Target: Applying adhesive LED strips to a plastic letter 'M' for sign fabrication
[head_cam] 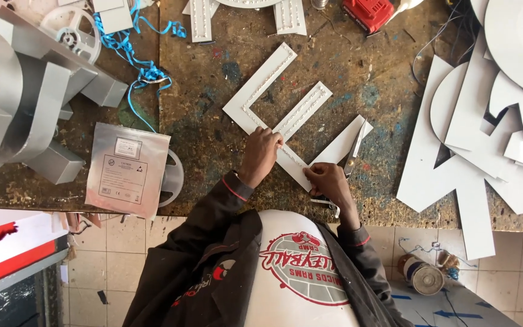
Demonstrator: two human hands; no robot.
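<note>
A flat white letter-shaped panel (pixel 261 94) with rows of small lights along its strokes lies on the worn wooden workbench (pixel 213 139). My left hand (pixel 260 152) presses its fingertips on the panel's middle, where the strokes meet. My right hand (pixel 328 180) pinches the near end of the lower stroke, where the light strip ends. A pair of scissors (pixel 351 158) lies just right of that hand, partly under a white strip.
Grey metal letter shells (pixel 19 91) crowd the left of the bench, beside a silver foil bag (pixel 125 169), a white reel (pixel 71 27) and blue ribbon (pixel 137 54). A stack of white cut-out panels (pixel 485 121) fills the right. A red tool (pixel 367 12) sits at the back. A tape roll (pixel 422 275) lies on the floor.
</note>
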